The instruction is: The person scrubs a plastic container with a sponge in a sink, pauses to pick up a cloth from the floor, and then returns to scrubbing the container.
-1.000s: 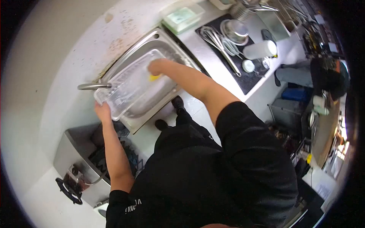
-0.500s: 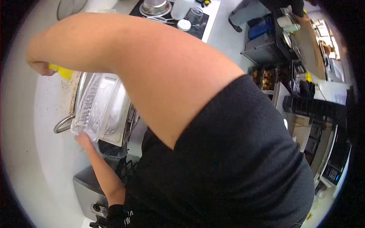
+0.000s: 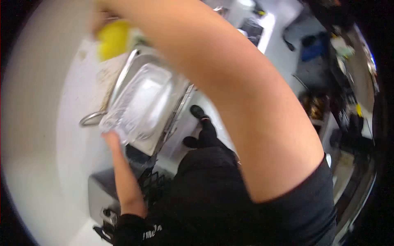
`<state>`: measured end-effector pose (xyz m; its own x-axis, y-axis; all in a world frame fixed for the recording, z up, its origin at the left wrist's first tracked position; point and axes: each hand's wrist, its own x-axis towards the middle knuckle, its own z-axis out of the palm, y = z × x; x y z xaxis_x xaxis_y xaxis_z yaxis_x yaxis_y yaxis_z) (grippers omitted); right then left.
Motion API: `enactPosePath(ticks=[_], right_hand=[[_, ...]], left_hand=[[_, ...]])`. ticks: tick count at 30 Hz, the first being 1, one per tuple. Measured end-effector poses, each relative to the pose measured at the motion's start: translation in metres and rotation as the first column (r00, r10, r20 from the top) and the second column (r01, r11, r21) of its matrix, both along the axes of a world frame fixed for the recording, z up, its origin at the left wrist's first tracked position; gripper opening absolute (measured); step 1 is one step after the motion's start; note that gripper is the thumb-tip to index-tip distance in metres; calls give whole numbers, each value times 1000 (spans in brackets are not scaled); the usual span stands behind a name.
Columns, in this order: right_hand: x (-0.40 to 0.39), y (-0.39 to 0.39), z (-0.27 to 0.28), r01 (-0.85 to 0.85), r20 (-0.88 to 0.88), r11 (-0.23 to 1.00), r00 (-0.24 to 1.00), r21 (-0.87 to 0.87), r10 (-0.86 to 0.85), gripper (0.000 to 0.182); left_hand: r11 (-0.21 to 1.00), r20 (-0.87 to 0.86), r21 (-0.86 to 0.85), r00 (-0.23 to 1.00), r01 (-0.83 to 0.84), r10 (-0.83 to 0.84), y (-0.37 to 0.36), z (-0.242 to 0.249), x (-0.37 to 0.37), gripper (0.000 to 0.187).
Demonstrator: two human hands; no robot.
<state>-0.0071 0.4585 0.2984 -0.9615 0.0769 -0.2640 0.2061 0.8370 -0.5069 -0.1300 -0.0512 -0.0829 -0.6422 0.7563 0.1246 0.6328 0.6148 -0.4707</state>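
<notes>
My right hand [image 3: 99,19], blurred at the upper left, is closed around a yellow sponge [image 3: 113,40], with the arm stretched across the view. The sponge is held above the sink's far end, apart from the tub. A clear plastic tub [image 3: 143,96] sits tilted in the metal sink [image 3: 123,76], its open side facing up. My left hand [image 3: 111,137] grips the near corner of the tub. Most of its fingers are hidden behind the plastic.
A curved metal faucet [image 3: 92,118] stands by the wall, beside a stained ledge. A grey metal box [image 3: 102,192] is below my left arm. My shoes [image 3: 198,111] show on the floor. Shelves and a blue item [image 3: 314,49] stand at the right.
The view has swung, so the tub and sink appear further right and my feet show. My right hand, with the yellow sponge, appears higher and closer. My left hand still holds the tub.
</notes>
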Motion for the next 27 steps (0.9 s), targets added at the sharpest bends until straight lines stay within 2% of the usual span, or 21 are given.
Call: enactPosePath(ticks=[1,2,3,4,5,6,7,8,9,10,11,13,14,15,16,18,19,21,24,26,27], right_hand=[[-5,-3,-23,-9,77,998,997,-64,14,26],[-11,-8,-52,-26,139,992,989,-123,43,27],[-7,-19,-83,-48,197,983,977,-175,82,27],[-4,-33,-105,-61,267,971,956,-231,123,27],[-31,-34,-203,-248,119,958,957,-143,265,35],[-14,-52,-220,-223,125,969,964,-111,236,38],[5,-75,-207,-73,266,982,957,-172,117,36],[-16,-81,-273,-237,172,968,953,-85,248,35],[-38,-87,-333,-387,99,921,919,36,382,35],[-35,-101,-342,-84,70,996,994,-31,86,32],[-31,-117,-348,230,69,968,972,-100,-224,30],[-53,-165,-455,244,44,970,969,-2,-244,28],[-41,-196,-414,206,127,977,972,-45,-199,29],[-39,-234,-400,102,81,995,991,-2,-102,28],[-34,-272,-411,-182,80,977,981,108,174,28],[-32,-415,-644,241,-63,961,966,-133,-251,28],[-32,-366,-570,100,-12,995,995,22,-100,28],[-29,-247,-368,-223,97,930,974,293,203,27],[-65,-134,-439,-173,212,914,972,367,99,17],[-73,-92,-458,-51,-32,921,997,386,68,16],[-77,-94,-463,14,-165,922,985,388,55,15]], left_hand=[[996,76,29,994,-81,79,27,40,28,14],[965,235,62,943,-255,234,4,-3,0,23],[789,427,378,847,-485,317,41,41,38,29],[441,560,659,789,-609,253,83,91,80,36],[421,585,642,764,-641,273,98,103,91,39],[402,611,621,736,-673,290,99,106,92,42],[556,508,591,805,-585,307,81,65,79,42],[703,404,518,864,-488,301,55,26,69,42],[524,575,556,754,-645,318,79,71,86,44],[334,715,546,635,-768,293,114,116,106,46],[314,709,548,630,-775,317,118,113,111,46],[320,654,585,667,-745,356,122,107,118,48],[310,655,580,658,-753,371,126,103,123,48],[300,680,563,637,-771,362,127,99,125,48],[289,701,549,620,-784,351,133,97,131,48],[292,687,554,626,-780,369,140,106,135,49],[278,704,547,614,-789,358,140,109,138,48],[244,717,546,598,-801,359,141,115,134,48],[168,739,554,575,-815,350,140,113,136,47],[358,584,605,702,-712,408,134,100,139,47],[270,673,570,629,-776,388,136,107,136,49]])
